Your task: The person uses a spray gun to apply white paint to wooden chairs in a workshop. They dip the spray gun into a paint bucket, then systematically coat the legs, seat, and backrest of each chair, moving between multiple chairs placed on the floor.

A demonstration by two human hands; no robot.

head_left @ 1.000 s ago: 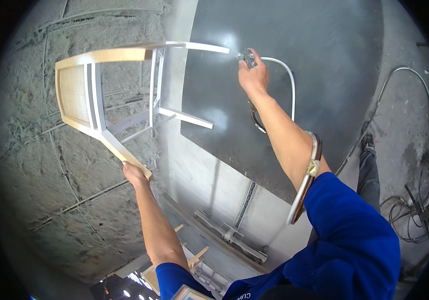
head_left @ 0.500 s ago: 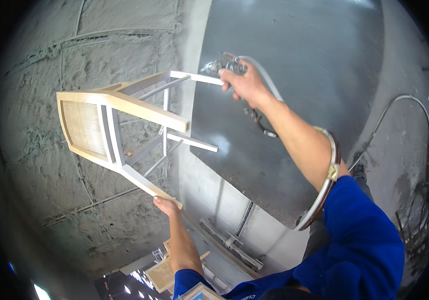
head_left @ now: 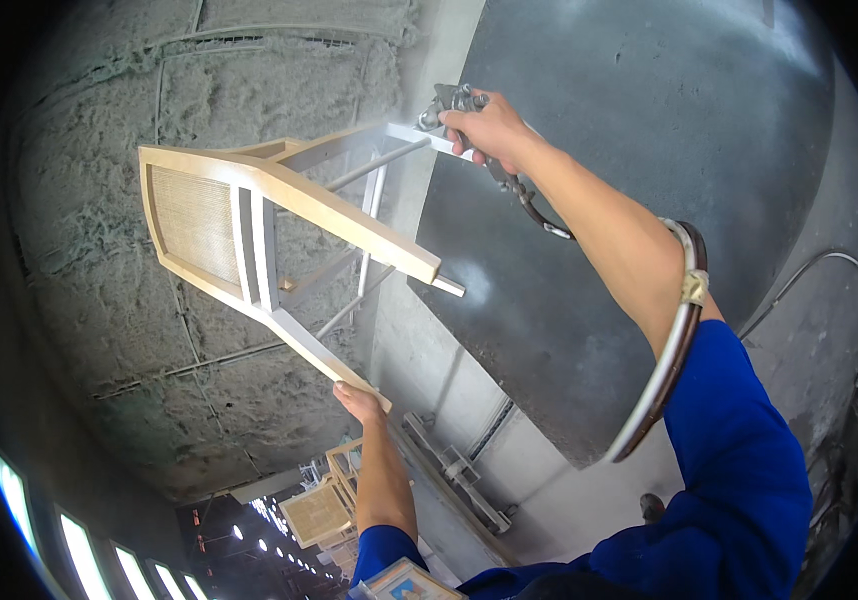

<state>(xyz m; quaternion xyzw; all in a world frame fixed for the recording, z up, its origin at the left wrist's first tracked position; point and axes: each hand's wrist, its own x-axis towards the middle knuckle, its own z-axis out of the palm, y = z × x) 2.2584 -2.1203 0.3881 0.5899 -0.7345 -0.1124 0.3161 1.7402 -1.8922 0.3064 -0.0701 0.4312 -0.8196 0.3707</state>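
A pale wooden chair (head_left: 349, 222) with a woven back panel (head_left: 192, 222) is tipped over in front of me, its legs pointing right. Some of its parts look white, others bare wood tone. My left hand (head_left: 361, 402) is closed around the end of the chair's nearest leg. In my right hand (head_left: 497, 132) is a metal spray gun (head_left: 457, 100), gripped at its handle. Its nozzle is close to the chair's farthest leg, where a faint haze shows. A hose (head_left: 687, 335) loops around my right forearm near the elbow. What supports the chair is hidden.
A large dark grey panel (head_left: 599, 200) lies beyond my right arm. Rough, residue-coated surface (head_left: 79, 270) spreads at the left. Another hose (head_left: 829, 255) curves at the far right. More wooden chairs (head_left: 319, 515) stand at the lower left, near a metal rail (head_left: 464, 475).
The view has shifted. The chair has turned slightly, so one leg is now mostly hidden behind the near one. My right hand has moved the spray gun up, closer along the far leg.
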